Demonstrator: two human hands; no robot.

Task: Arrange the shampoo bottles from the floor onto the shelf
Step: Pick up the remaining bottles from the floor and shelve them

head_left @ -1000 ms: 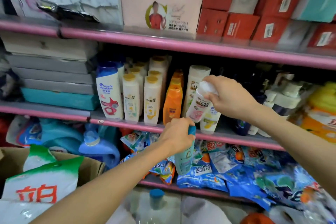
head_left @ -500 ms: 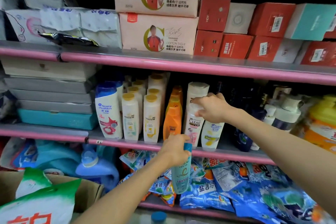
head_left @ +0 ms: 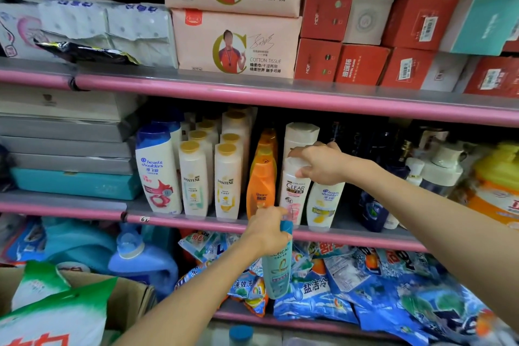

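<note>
Right hand grips Clear bottle cap on shelf; left hand holds teal bottle

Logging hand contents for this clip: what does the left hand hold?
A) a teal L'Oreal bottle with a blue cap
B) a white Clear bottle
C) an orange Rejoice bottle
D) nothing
A: the left hand grips the neck of the teal L'Oreal bottle, which hangs below the shelf edge.

Both arms outstretched — left hand and right hand gripping
</note>
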